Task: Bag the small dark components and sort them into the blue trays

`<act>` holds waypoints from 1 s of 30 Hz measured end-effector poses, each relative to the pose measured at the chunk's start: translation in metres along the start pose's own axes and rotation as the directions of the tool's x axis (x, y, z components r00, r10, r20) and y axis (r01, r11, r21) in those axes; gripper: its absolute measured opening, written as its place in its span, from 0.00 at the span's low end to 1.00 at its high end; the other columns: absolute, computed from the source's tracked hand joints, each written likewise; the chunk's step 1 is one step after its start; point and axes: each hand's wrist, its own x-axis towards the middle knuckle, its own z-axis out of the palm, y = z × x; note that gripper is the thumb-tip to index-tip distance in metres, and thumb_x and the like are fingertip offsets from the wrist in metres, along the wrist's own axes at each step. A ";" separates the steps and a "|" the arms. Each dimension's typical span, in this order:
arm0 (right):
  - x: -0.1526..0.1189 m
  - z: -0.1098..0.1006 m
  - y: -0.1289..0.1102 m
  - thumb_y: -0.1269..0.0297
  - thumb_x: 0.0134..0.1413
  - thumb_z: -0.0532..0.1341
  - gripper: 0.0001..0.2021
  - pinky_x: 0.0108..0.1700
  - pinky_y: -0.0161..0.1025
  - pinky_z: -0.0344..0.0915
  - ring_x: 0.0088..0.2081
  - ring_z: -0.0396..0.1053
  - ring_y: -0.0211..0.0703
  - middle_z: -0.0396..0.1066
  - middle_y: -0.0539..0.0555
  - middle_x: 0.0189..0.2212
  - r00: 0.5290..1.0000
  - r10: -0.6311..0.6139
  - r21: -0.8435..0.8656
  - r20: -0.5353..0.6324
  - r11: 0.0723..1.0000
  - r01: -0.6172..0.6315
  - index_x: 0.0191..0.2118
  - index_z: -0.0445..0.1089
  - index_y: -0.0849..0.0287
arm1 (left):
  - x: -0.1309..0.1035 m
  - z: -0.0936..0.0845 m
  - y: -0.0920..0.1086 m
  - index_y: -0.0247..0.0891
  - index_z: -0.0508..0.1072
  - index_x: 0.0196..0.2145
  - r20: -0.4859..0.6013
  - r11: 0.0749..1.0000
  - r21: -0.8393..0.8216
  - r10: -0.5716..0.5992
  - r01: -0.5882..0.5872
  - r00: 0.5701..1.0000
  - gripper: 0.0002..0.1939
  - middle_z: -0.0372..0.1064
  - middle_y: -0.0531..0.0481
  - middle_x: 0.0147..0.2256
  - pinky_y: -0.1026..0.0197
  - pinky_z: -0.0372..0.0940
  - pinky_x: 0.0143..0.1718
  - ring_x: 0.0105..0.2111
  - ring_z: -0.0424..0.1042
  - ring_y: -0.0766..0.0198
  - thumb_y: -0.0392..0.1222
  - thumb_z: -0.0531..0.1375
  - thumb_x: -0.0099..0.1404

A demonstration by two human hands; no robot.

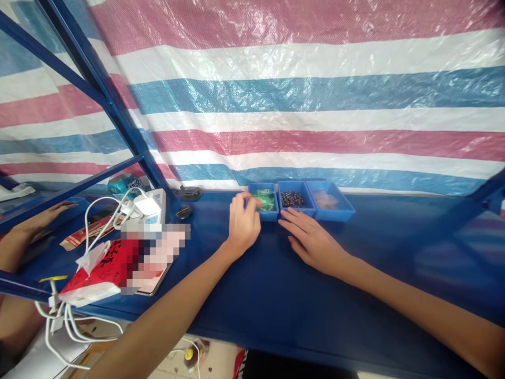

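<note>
Three small blue bins stand side by side against the striped sheet. Green pieces [263, 200] lie in the left bin [269, 216], and small dark and brassy parts [292, 198] in the middle bin [305, 211]. The right bin [339, 215] contains pale, clear-looking pieces [325, 200]. At the left bin's near left corner is my left hand [244, 222], its fingers curled and tips over the green pieces; whatever they pinch is hidden. My right hand [310, 237] is open, fingers stretched out at the front of the middle bin, with nothing in it.
On the left lie a red tissue pack [98, 273], a partly blurred flat item [152, 279], a power strip [158, 208] with white cables and a black mouse-like object [183, 212]. Another person's hand [55, 211] shows behind the blue frame post [122, 131].
</note>
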 end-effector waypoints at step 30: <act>-0.017 -0.037 -0.035 0.71 0.67 0.57 0.09 0.46 0.51 0.70 0.41 0.65 0.52 0.73 0.57 0.33 0.989 -0.143 0.156 -0.045 0.977 0.148 0.50 0.70 0.61 | 0.017 0.006 -0.053 0.39 0.72 0.44 0.100 0.987 -0.056 -0.147 0.153 0.984 0.13 0.61 0.46 0.46 0.60 0.70 0.38 0.35 0.71 0.64 0.31 0.57 0.62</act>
